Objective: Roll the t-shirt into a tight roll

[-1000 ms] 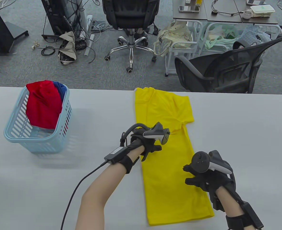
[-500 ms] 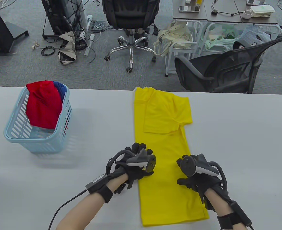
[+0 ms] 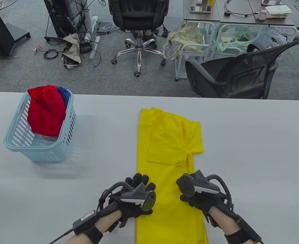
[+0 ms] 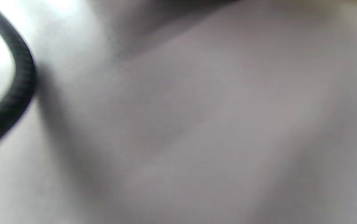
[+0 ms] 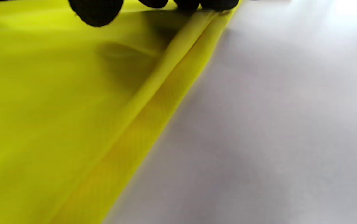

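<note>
The folded t-shirt [image 3: 168, 162] lies flat on the table [image 3: 253, 152], long axis running away from both hands. Left hand [image 3: 135, 200] and right hand [image 3: 199, 199] press flat, fingers extended, on opposite long edges; neither is nearer.

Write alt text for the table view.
Two gloved hands, left hand and right hand, rest on a folded yellow t-shirt lying lengthwise on a grey table. A blue basket of red clothing stands far left.
</note>
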{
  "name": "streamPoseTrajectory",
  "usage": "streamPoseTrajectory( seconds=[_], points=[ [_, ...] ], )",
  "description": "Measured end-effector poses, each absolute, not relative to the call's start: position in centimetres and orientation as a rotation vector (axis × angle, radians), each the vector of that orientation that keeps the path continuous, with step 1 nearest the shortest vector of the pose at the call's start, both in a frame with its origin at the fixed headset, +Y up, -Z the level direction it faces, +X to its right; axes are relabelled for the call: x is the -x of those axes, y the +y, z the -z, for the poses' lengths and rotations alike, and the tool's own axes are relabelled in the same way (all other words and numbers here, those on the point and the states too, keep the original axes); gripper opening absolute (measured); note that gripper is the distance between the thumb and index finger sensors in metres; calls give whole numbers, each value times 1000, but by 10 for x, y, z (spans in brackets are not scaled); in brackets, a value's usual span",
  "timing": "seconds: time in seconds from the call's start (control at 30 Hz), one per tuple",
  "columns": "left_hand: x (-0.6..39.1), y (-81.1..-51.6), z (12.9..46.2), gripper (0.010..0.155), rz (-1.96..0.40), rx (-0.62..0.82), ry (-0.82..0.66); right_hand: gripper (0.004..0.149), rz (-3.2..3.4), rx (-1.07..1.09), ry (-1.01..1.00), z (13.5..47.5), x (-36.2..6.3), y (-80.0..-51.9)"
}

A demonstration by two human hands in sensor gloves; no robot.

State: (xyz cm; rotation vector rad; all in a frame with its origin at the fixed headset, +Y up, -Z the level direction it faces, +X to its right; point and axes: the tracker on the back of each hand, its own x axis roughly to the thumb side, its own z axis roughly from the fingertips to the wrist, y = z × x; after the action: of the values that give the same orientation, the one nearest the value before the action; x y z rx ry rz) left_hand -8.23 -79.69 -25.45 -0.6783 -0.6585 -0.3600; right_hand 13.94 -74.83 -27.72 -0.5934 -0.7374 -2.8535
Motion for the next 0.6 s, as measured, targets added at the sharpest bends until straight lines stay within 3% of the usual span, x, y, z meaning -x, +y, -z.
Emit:
streamPoseTrajectory(
  seconds=[0.13, 0.27, 0.37, 0.43, 0.6],
  points=[
    [84, -790, 253, 90, 332, 646, -688, 67, 2909, 572, -734, 284, -144, -743],
    [96, -784, 272, 88, 258, 542, -600, 75, 2879, 500, -576, 306, -126, -733],
    [106, -795, 282, 91, 320, 581, -584, 82, 2803, 473, -471, 329, -107, -732],
    [112, -802, 285, 92, 310, 660, -584, 80, 2743, 467, -530, 346, -94, -736],
    [112, -802, 285, 92, 312, 635, -579, 64, 2773, 552, -647, 375, -55, -735]
  ],
)
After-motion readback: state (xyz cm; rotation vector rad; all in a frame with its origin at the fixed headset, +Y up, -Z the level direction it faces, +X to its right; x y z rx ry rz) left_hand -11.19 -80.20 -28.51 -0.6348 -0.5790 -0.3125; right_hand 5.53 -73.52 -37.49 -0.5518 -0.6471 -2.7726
